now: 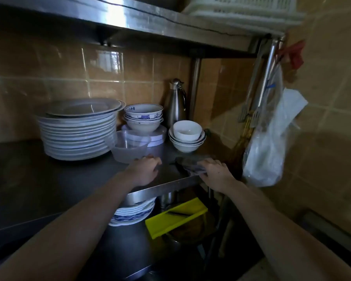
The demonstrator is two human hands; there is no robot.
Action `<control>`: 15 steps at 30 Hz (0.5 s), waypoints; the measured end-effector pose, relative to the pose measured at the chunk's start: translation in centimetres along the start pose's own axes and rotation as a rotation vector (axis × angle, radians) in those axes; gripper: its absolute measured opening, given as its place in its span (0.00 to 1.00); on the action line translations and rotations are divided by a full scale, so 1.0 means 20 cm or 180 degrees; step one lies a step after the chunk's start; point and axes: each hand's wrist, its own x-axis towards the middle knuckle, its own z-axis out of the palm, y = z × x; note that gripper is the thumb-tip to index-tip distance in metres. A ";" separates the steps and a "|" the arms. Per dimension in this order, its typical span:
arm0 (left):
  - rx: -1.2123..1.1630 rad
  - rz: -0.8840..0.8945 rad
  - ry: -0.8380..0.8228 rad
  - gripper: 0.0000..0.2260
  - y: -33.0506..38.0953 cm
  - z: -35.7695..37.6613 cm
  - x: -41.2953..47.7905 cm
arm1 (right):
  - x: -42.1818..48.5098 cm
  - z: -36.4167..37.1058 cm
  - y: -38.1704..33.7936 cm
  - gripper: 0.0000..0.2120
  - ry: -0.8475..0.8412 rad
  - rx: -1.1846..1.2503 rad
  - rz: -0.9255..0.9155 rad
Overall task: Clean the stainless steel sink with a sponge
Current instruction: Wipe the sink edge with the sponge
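Sponge (190, 168) under right hand (216, 174) at countertop (166, 185) front edge, left hand (144, 169) alongside

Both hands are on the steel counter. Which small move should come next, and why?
Probably lift the dark pad off the counter with the right hand: its fingers curl over the pad near the front edge, while the left hand rests beside a clear container and holds nothing.

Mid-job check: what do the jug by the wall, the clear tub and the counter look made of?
Jug: likely stainless steel, brushed; grey metallic sheen with bright highlights. Tub: plastic, see-through and slightly cloudy. Counter: apparently steel, dull grey, its front edge gleaming.
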 end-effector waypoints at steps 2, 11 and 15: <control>-0.0002 0.0000 0.0034 0.15 -0.03 0.02 0.04 | 0.05 0.02 0.01 0.22 -0.0006 -0.0016 0.0053; -0.0043 0.0135 0.0088 0.15 -0.10 0.10 0.19 | 0.24 0.12 0.04 0.24 -0.0301 -0.0045 0.0263; -0.0123 0.0144 0.0101 0.15 -0.11 0.12 0.23 | 0.28 0.15 0.07 0.27 -0.0457 -0.0117 0.0350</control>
